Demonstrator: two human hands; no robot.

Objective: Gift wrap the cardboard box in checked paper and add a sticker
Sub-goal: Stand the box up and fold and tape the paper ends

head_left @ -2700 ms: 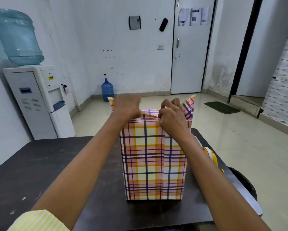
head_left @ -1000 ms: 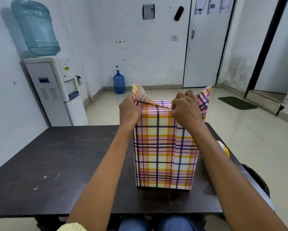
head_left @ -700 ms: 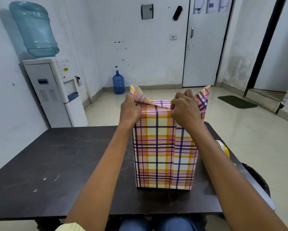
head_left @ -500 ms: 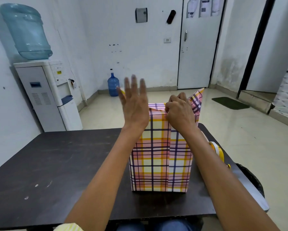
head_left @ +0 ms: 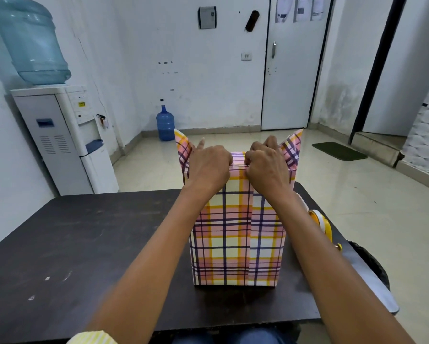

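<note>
Dark table (head_left: 84, 244): near edge and left corner cut off by the frame. Scuffed top.
Water dispenser (head_left: 59, 140) against the left wall, inverted bottle (head_left: 29, 40) on top, bottle's top cropped.
White door (head_left: 290, 70) in the far wall. Papers taped on it, too small to read.
Wrapped box (head_left: 235, 239) stands upright on the table, right of centre, near the front edge. Checked paper (head_left: 220, 259) covers every visible face, so none of the cardboard shows. Vertical overlap seam runs down the near face. Top end is unfinished: two triangular flaps stick up, left flap (head_left: 182, 147) and right flap (head_left: 292, 150). Far side of the box is hidden.
Left hand (head_left: 209, 167) sits on the top left edge, back toward the camera. Index finger points up along the left flap, the other fingers bend over the top. Fingertips are hidden, so can't tell whether it pinches or only presses.
Right hand (head_left: 268, 167) is at the top right edge, fingers curled, thumb against the fold, pinching the checked paper there.
Green mat (head_left: 338, 151) on the floor by the right doorway.
Blue water jug (head_left: 165, 122) on the floor at the far wall.
Yellow tape roll (head_left: 320, 222) on the table just right of the box, mostly hidden by the right forearm.
</note>
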